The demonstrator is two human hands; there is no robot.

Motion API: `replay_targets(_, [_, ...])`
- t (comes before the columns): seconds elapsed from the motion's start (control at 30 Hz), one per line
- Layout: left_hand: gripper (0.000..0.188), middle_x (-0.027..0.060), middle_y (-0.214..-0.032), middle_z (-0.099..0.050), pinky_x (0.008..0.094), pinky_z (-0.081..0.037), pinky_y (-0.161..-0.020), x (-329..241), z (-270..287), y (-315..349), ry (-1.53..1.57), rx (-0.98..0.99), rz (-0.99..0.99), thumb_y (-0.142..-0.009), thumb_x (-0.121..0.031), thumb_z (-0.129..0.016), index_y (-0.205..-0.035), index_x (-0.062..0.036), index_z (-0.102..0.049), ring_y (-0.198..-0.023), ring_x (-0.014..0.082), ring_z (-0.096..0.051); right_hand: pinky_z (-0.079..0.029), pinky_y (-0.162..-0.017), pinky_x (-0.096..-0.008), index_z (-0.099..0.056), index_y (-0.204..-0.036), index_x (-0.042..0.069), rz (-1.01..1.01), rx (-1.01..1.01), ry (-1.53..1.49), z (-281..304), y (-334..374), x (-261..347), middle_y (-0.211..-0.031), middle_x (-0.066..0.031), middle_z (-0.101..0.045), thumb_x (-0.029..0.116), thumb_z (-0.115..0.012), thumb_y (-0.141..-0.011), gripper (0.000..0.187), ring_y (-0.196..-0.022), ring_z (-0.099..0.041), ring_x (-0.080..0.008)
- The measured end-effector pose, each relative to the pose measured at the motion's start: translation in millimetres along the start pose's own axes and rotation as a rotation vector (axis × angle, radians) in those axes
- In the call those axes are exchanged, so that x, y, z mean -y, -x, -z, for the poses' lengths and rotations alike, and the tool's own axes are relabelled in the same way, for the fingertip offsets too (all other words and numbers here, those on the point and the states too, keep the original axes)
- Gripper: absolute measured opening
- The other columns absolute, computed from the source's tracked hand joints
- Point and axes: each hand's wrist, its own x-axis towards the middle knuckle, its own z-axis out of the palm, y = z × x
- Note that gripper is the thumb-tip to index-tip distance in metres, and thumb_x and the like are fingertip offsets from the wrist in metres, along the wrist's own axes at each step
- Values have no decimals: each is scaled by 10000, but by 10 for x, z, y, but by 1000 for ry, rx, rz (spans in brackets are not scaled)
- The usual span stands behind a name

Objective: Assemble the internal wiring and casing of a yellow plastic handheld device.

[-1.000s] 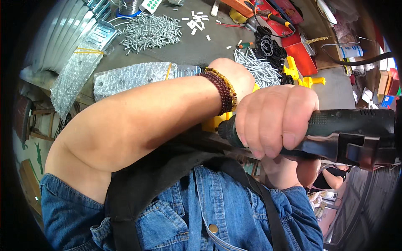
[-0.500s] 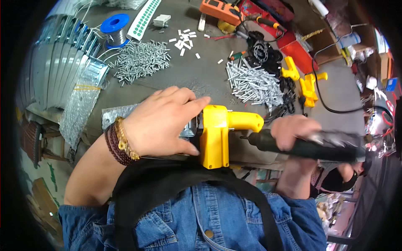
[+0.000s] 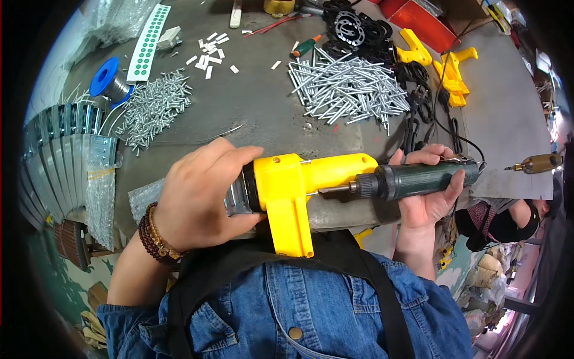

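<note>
driver bit at the yellow housing — fastening looks partway

the yellow housing [image 3: 287, 203] sits between the hands, joined at its left end to a shiny body [image 3: 238, 194] with a black rim. the left hand [image 3: 200, 194] curls around that end, thumb nearer the person and fingers on the far side. the right hand [image 3: 427, 200] is wrapped around a dark green power screwdriver [image 3: 397, 181], its bit [image 3: 336, 189] aimed leftward at the housing's side.

housing and body already sit together — whether any screw is fully seated, i cannot tell. beyond the hands on the surface [image 3: 251, 99], a heap of long screws [image 3: 350, 90] and a loose yellow part [image 3: 455, 84] look unused.
</note>
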Motion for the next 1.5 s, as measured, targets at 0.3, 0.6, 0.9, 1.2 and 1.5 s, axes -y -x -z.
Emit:
replay_targets(0.3, [778,132,-999,-582,404,-495,-766,13,5,-23,10,0,-44,-559,-196,-843,-1273,-53,-568,-881,331,-601,-275,-1161,-556,-639,-1072,182,-44,32,-25,-36,-28,-196,-1118,38,-603,271,-802,-823,311,-1030,-573,-123])
replay_targets(0.6, [777,143,-1056,-593,414,-499,-808,-31,22,-54,76,34,-8,-579,-150,-834,-1291,-71,-533,-962,362,-600,-311,-1129,-427,-595,-979,198,42,94,-45,19,40,-309,-1039,48,-562,250,-831,-786,309,-981,-541,-118])
replay_targets(0.9, [668,129,-1023,-600,413,-515,-783,-32,-44,-20,34,-71,-47,-608,-137,-809,-1225,-65,-564,-920,337,-617,-307,-1154,-463,-568,-999,186,23,115,-67,62,44,-347,-1080,22,-542,249,-839,-777,355,-1046,-543,-157])
replay_targets(1.2, [679,122,-1076,-611,414,-525,-834,7,-41,13,50,-75,-50,-625,-149,-800,-1246,-75,-538,-973,326,-632,-325,-1146,-462,-581,-992,168,54,120,-72,79,52,-392,-1048,19,-548,241,-849,-761,361,-1013,-547,-162])
replay_targets(1.5, [752,133,-1062,-594,408,-510,-837,55,-88,27,55,-83,-46,-592,-148,-801,-1285,-73,-520,-981,337,-616,-334,-1127,-444,-598,-1038,160,75,94,-55,49,116,-425,-1041,13,-554,218,-861,-743,399,-993,-538,-150])
